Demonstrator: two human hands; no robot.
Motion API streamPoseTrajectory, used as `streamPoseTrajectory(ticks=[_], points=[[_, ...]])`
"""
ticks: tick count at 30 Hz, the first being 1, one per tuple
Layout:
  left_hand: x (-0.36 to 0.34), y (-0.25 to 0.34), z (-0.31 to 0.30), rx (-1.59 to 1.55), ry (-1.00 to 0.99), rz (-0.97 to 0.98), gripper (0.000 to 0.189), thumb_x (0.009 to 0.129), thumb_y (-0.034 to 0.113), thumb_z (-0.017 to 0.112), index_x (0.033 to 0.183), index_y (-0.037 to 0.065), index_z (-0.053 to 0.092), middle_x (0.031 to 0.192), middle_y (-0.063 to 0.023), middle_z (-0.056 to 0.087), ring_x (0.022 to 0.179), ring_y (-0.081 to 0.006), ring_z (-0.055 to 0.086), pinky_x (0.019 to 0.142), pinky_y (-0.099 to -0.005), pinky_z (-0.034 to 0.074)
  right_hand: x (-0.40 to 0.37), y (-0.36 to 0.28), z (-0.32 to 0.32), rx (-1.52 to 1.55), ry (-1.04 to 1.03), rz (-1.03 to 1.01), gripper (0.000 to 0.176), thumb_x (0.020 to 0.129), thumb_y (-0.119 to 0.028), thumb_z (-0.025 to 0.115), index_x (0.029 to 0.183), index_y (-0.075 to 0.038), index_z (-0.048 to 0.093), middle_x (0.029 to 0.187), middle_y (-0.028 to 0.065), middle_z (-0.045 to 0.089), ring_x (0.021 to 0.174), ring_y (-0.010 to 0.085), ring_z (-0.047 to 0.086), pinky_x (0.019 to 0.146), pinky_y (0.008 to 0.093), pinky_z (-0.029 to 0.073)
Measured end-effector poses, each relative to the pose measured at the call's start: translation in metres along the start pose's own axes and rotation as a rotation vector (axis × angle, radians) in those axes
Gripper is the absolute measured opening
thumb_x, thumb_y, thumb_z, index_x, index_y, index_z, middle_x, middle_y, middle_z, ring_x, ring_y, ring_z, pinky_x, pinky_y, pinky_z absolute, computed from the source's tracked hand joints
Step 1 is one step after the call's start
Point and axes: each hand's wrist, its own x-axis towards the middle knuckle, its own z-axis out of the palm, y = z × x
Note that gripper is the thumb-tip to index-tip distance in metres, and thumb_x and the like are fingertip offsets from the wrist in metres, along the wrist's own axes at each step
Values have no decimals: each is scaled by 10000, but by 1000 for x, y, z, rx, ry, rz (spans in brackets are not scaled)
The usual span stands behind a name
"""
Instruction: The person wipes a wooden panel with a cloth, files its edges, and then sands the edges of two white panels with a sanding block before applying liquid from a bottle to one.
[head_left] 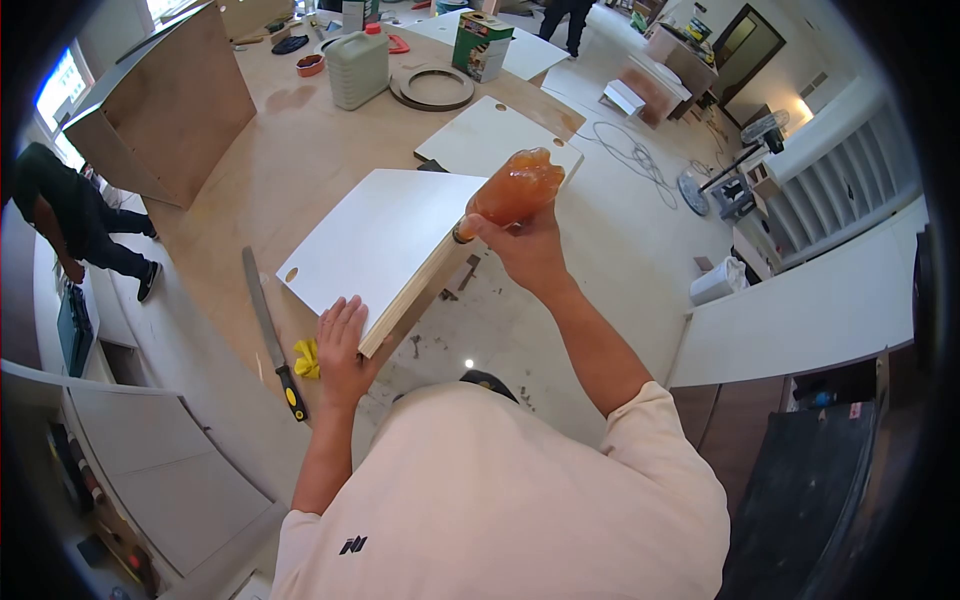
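Observation:
My right hand is closed around a plastic bottle of amber glue. The bottle is tilted, base up, with its dark mouth at the far end of a white board's layered wooden edge. That white board lies on the workbench, its raw edge toward me and a round hole near its left corner. Stretched fingers of my left hand rest on the board's near corner; the thumb is partly hidden. Left of this hand are a crumpled yellow cloth and a long rasp-like tool with a black and yellow handle.
Behind the board lie another white panel, rolls of edge banding, a jerrycan and a green box. A large wooden cabinet box stands at the left. A person bends beyond the bench. Cables cross the floor.

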Motion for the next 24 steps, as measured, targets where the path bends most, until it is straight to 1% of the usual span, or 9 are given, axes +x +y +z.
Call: streamPoseTrajectory(ticks=[3, 6, 9, 12, 15, 18, 21, 24], points=[[5, -3, -1, 2, 14, -5, 540, 759, 168, 827, 1232, 8, 623, 1298, -183, 639, 1249, -413, 567, 1082, -534, 398, 16, 4, -3, -131, 17, -60, 652, 830, -208, 811, 1308, -29, 404, 1098, 112, 634, 981, 168, 622, 851, 327, 529], [6, -1, -3, 3, 14, -27, 532, 754, 149, 825, 1226, 6, 627, 1293, -183, 644, 1243, -409, 574, 1086, -527, 400, 35, -8, -10, -254, 85, 9, 690, 811, -253, 824, 1306, -21, 403, 1133, 129, 625, 1009, 187, 622, 844, 335, 530], [10, 1, -5, 0, 23, -38, 522, 752, 139, 824, 1218, 4, 633, 1287, -185, 648, 1241, -406, 580, 1091, -519, 401, 42, 4, -8, -212, 59, -50, 684, 802, -270, 826, 1286, -18, 415, 1108, 129, 640, 997, 194, 628, 842, 327, 529], [9, 3, -4, 2, 14, -52, 516, 752, 134, 821, 1215, 2, 635, 1287, -187, 649, 1242, -401, 583, 1097, -517, 400, 34, 6, -2, -94, -34, -108, 658, 800, -278, 825, 1257, -18, 429, 1089, 130, 647, 990, 200, 631, 836, 327, 528], [8, 5, -6, 17, -1, -58, 514, 753, 127, 817, 1217, 0, 635, 1287, -187, 650, 1243, -396, 586, 1099, -518, 399, 54, -5, -14, -311, 18, -36, 669, 800, -299, 821, 1266, -17, 432, 1088, 140, 652, 999, 218, 638, 845, 341, 528], [10, 5, -5, 10, 13, -53, 512, 753, 120, 812, 1218, -1, 636, 1289, -185, 650, 1244, -393, 587, 1102, -518, 397, 55, 0, -17, -267, 25, -56, 661, 800, -310, 819, 1259, -23, 440, 1094, 147, 657, 1028, 239, 649, 854, 362, 529], [9, 5, -6, 13, 5, -56, 509, 753, 115, 811, 1216, -4, 636, 1291, -186, 649, 1244, -392, 587, 1103, -516, 397, 48, 5, -14, -266, -2, -159, 643, 798, -302, 816, 1244, -20, 450, 1055, 139, 664, 979, 228, 650, 839, 359, 528], [7, 7, -7, 23, -7, -55, 509, 754, 110, 809, 1219, -6, 636, 1294, -188, 647, 1246, -392, 586, 1103, -515, 398, 71, 5, -27, -359, 69, -69, 662, 789, -302, 826, 1254, -16, 452, 1075, 136, 663, 976, 226, 649, 837, 362, 529]])
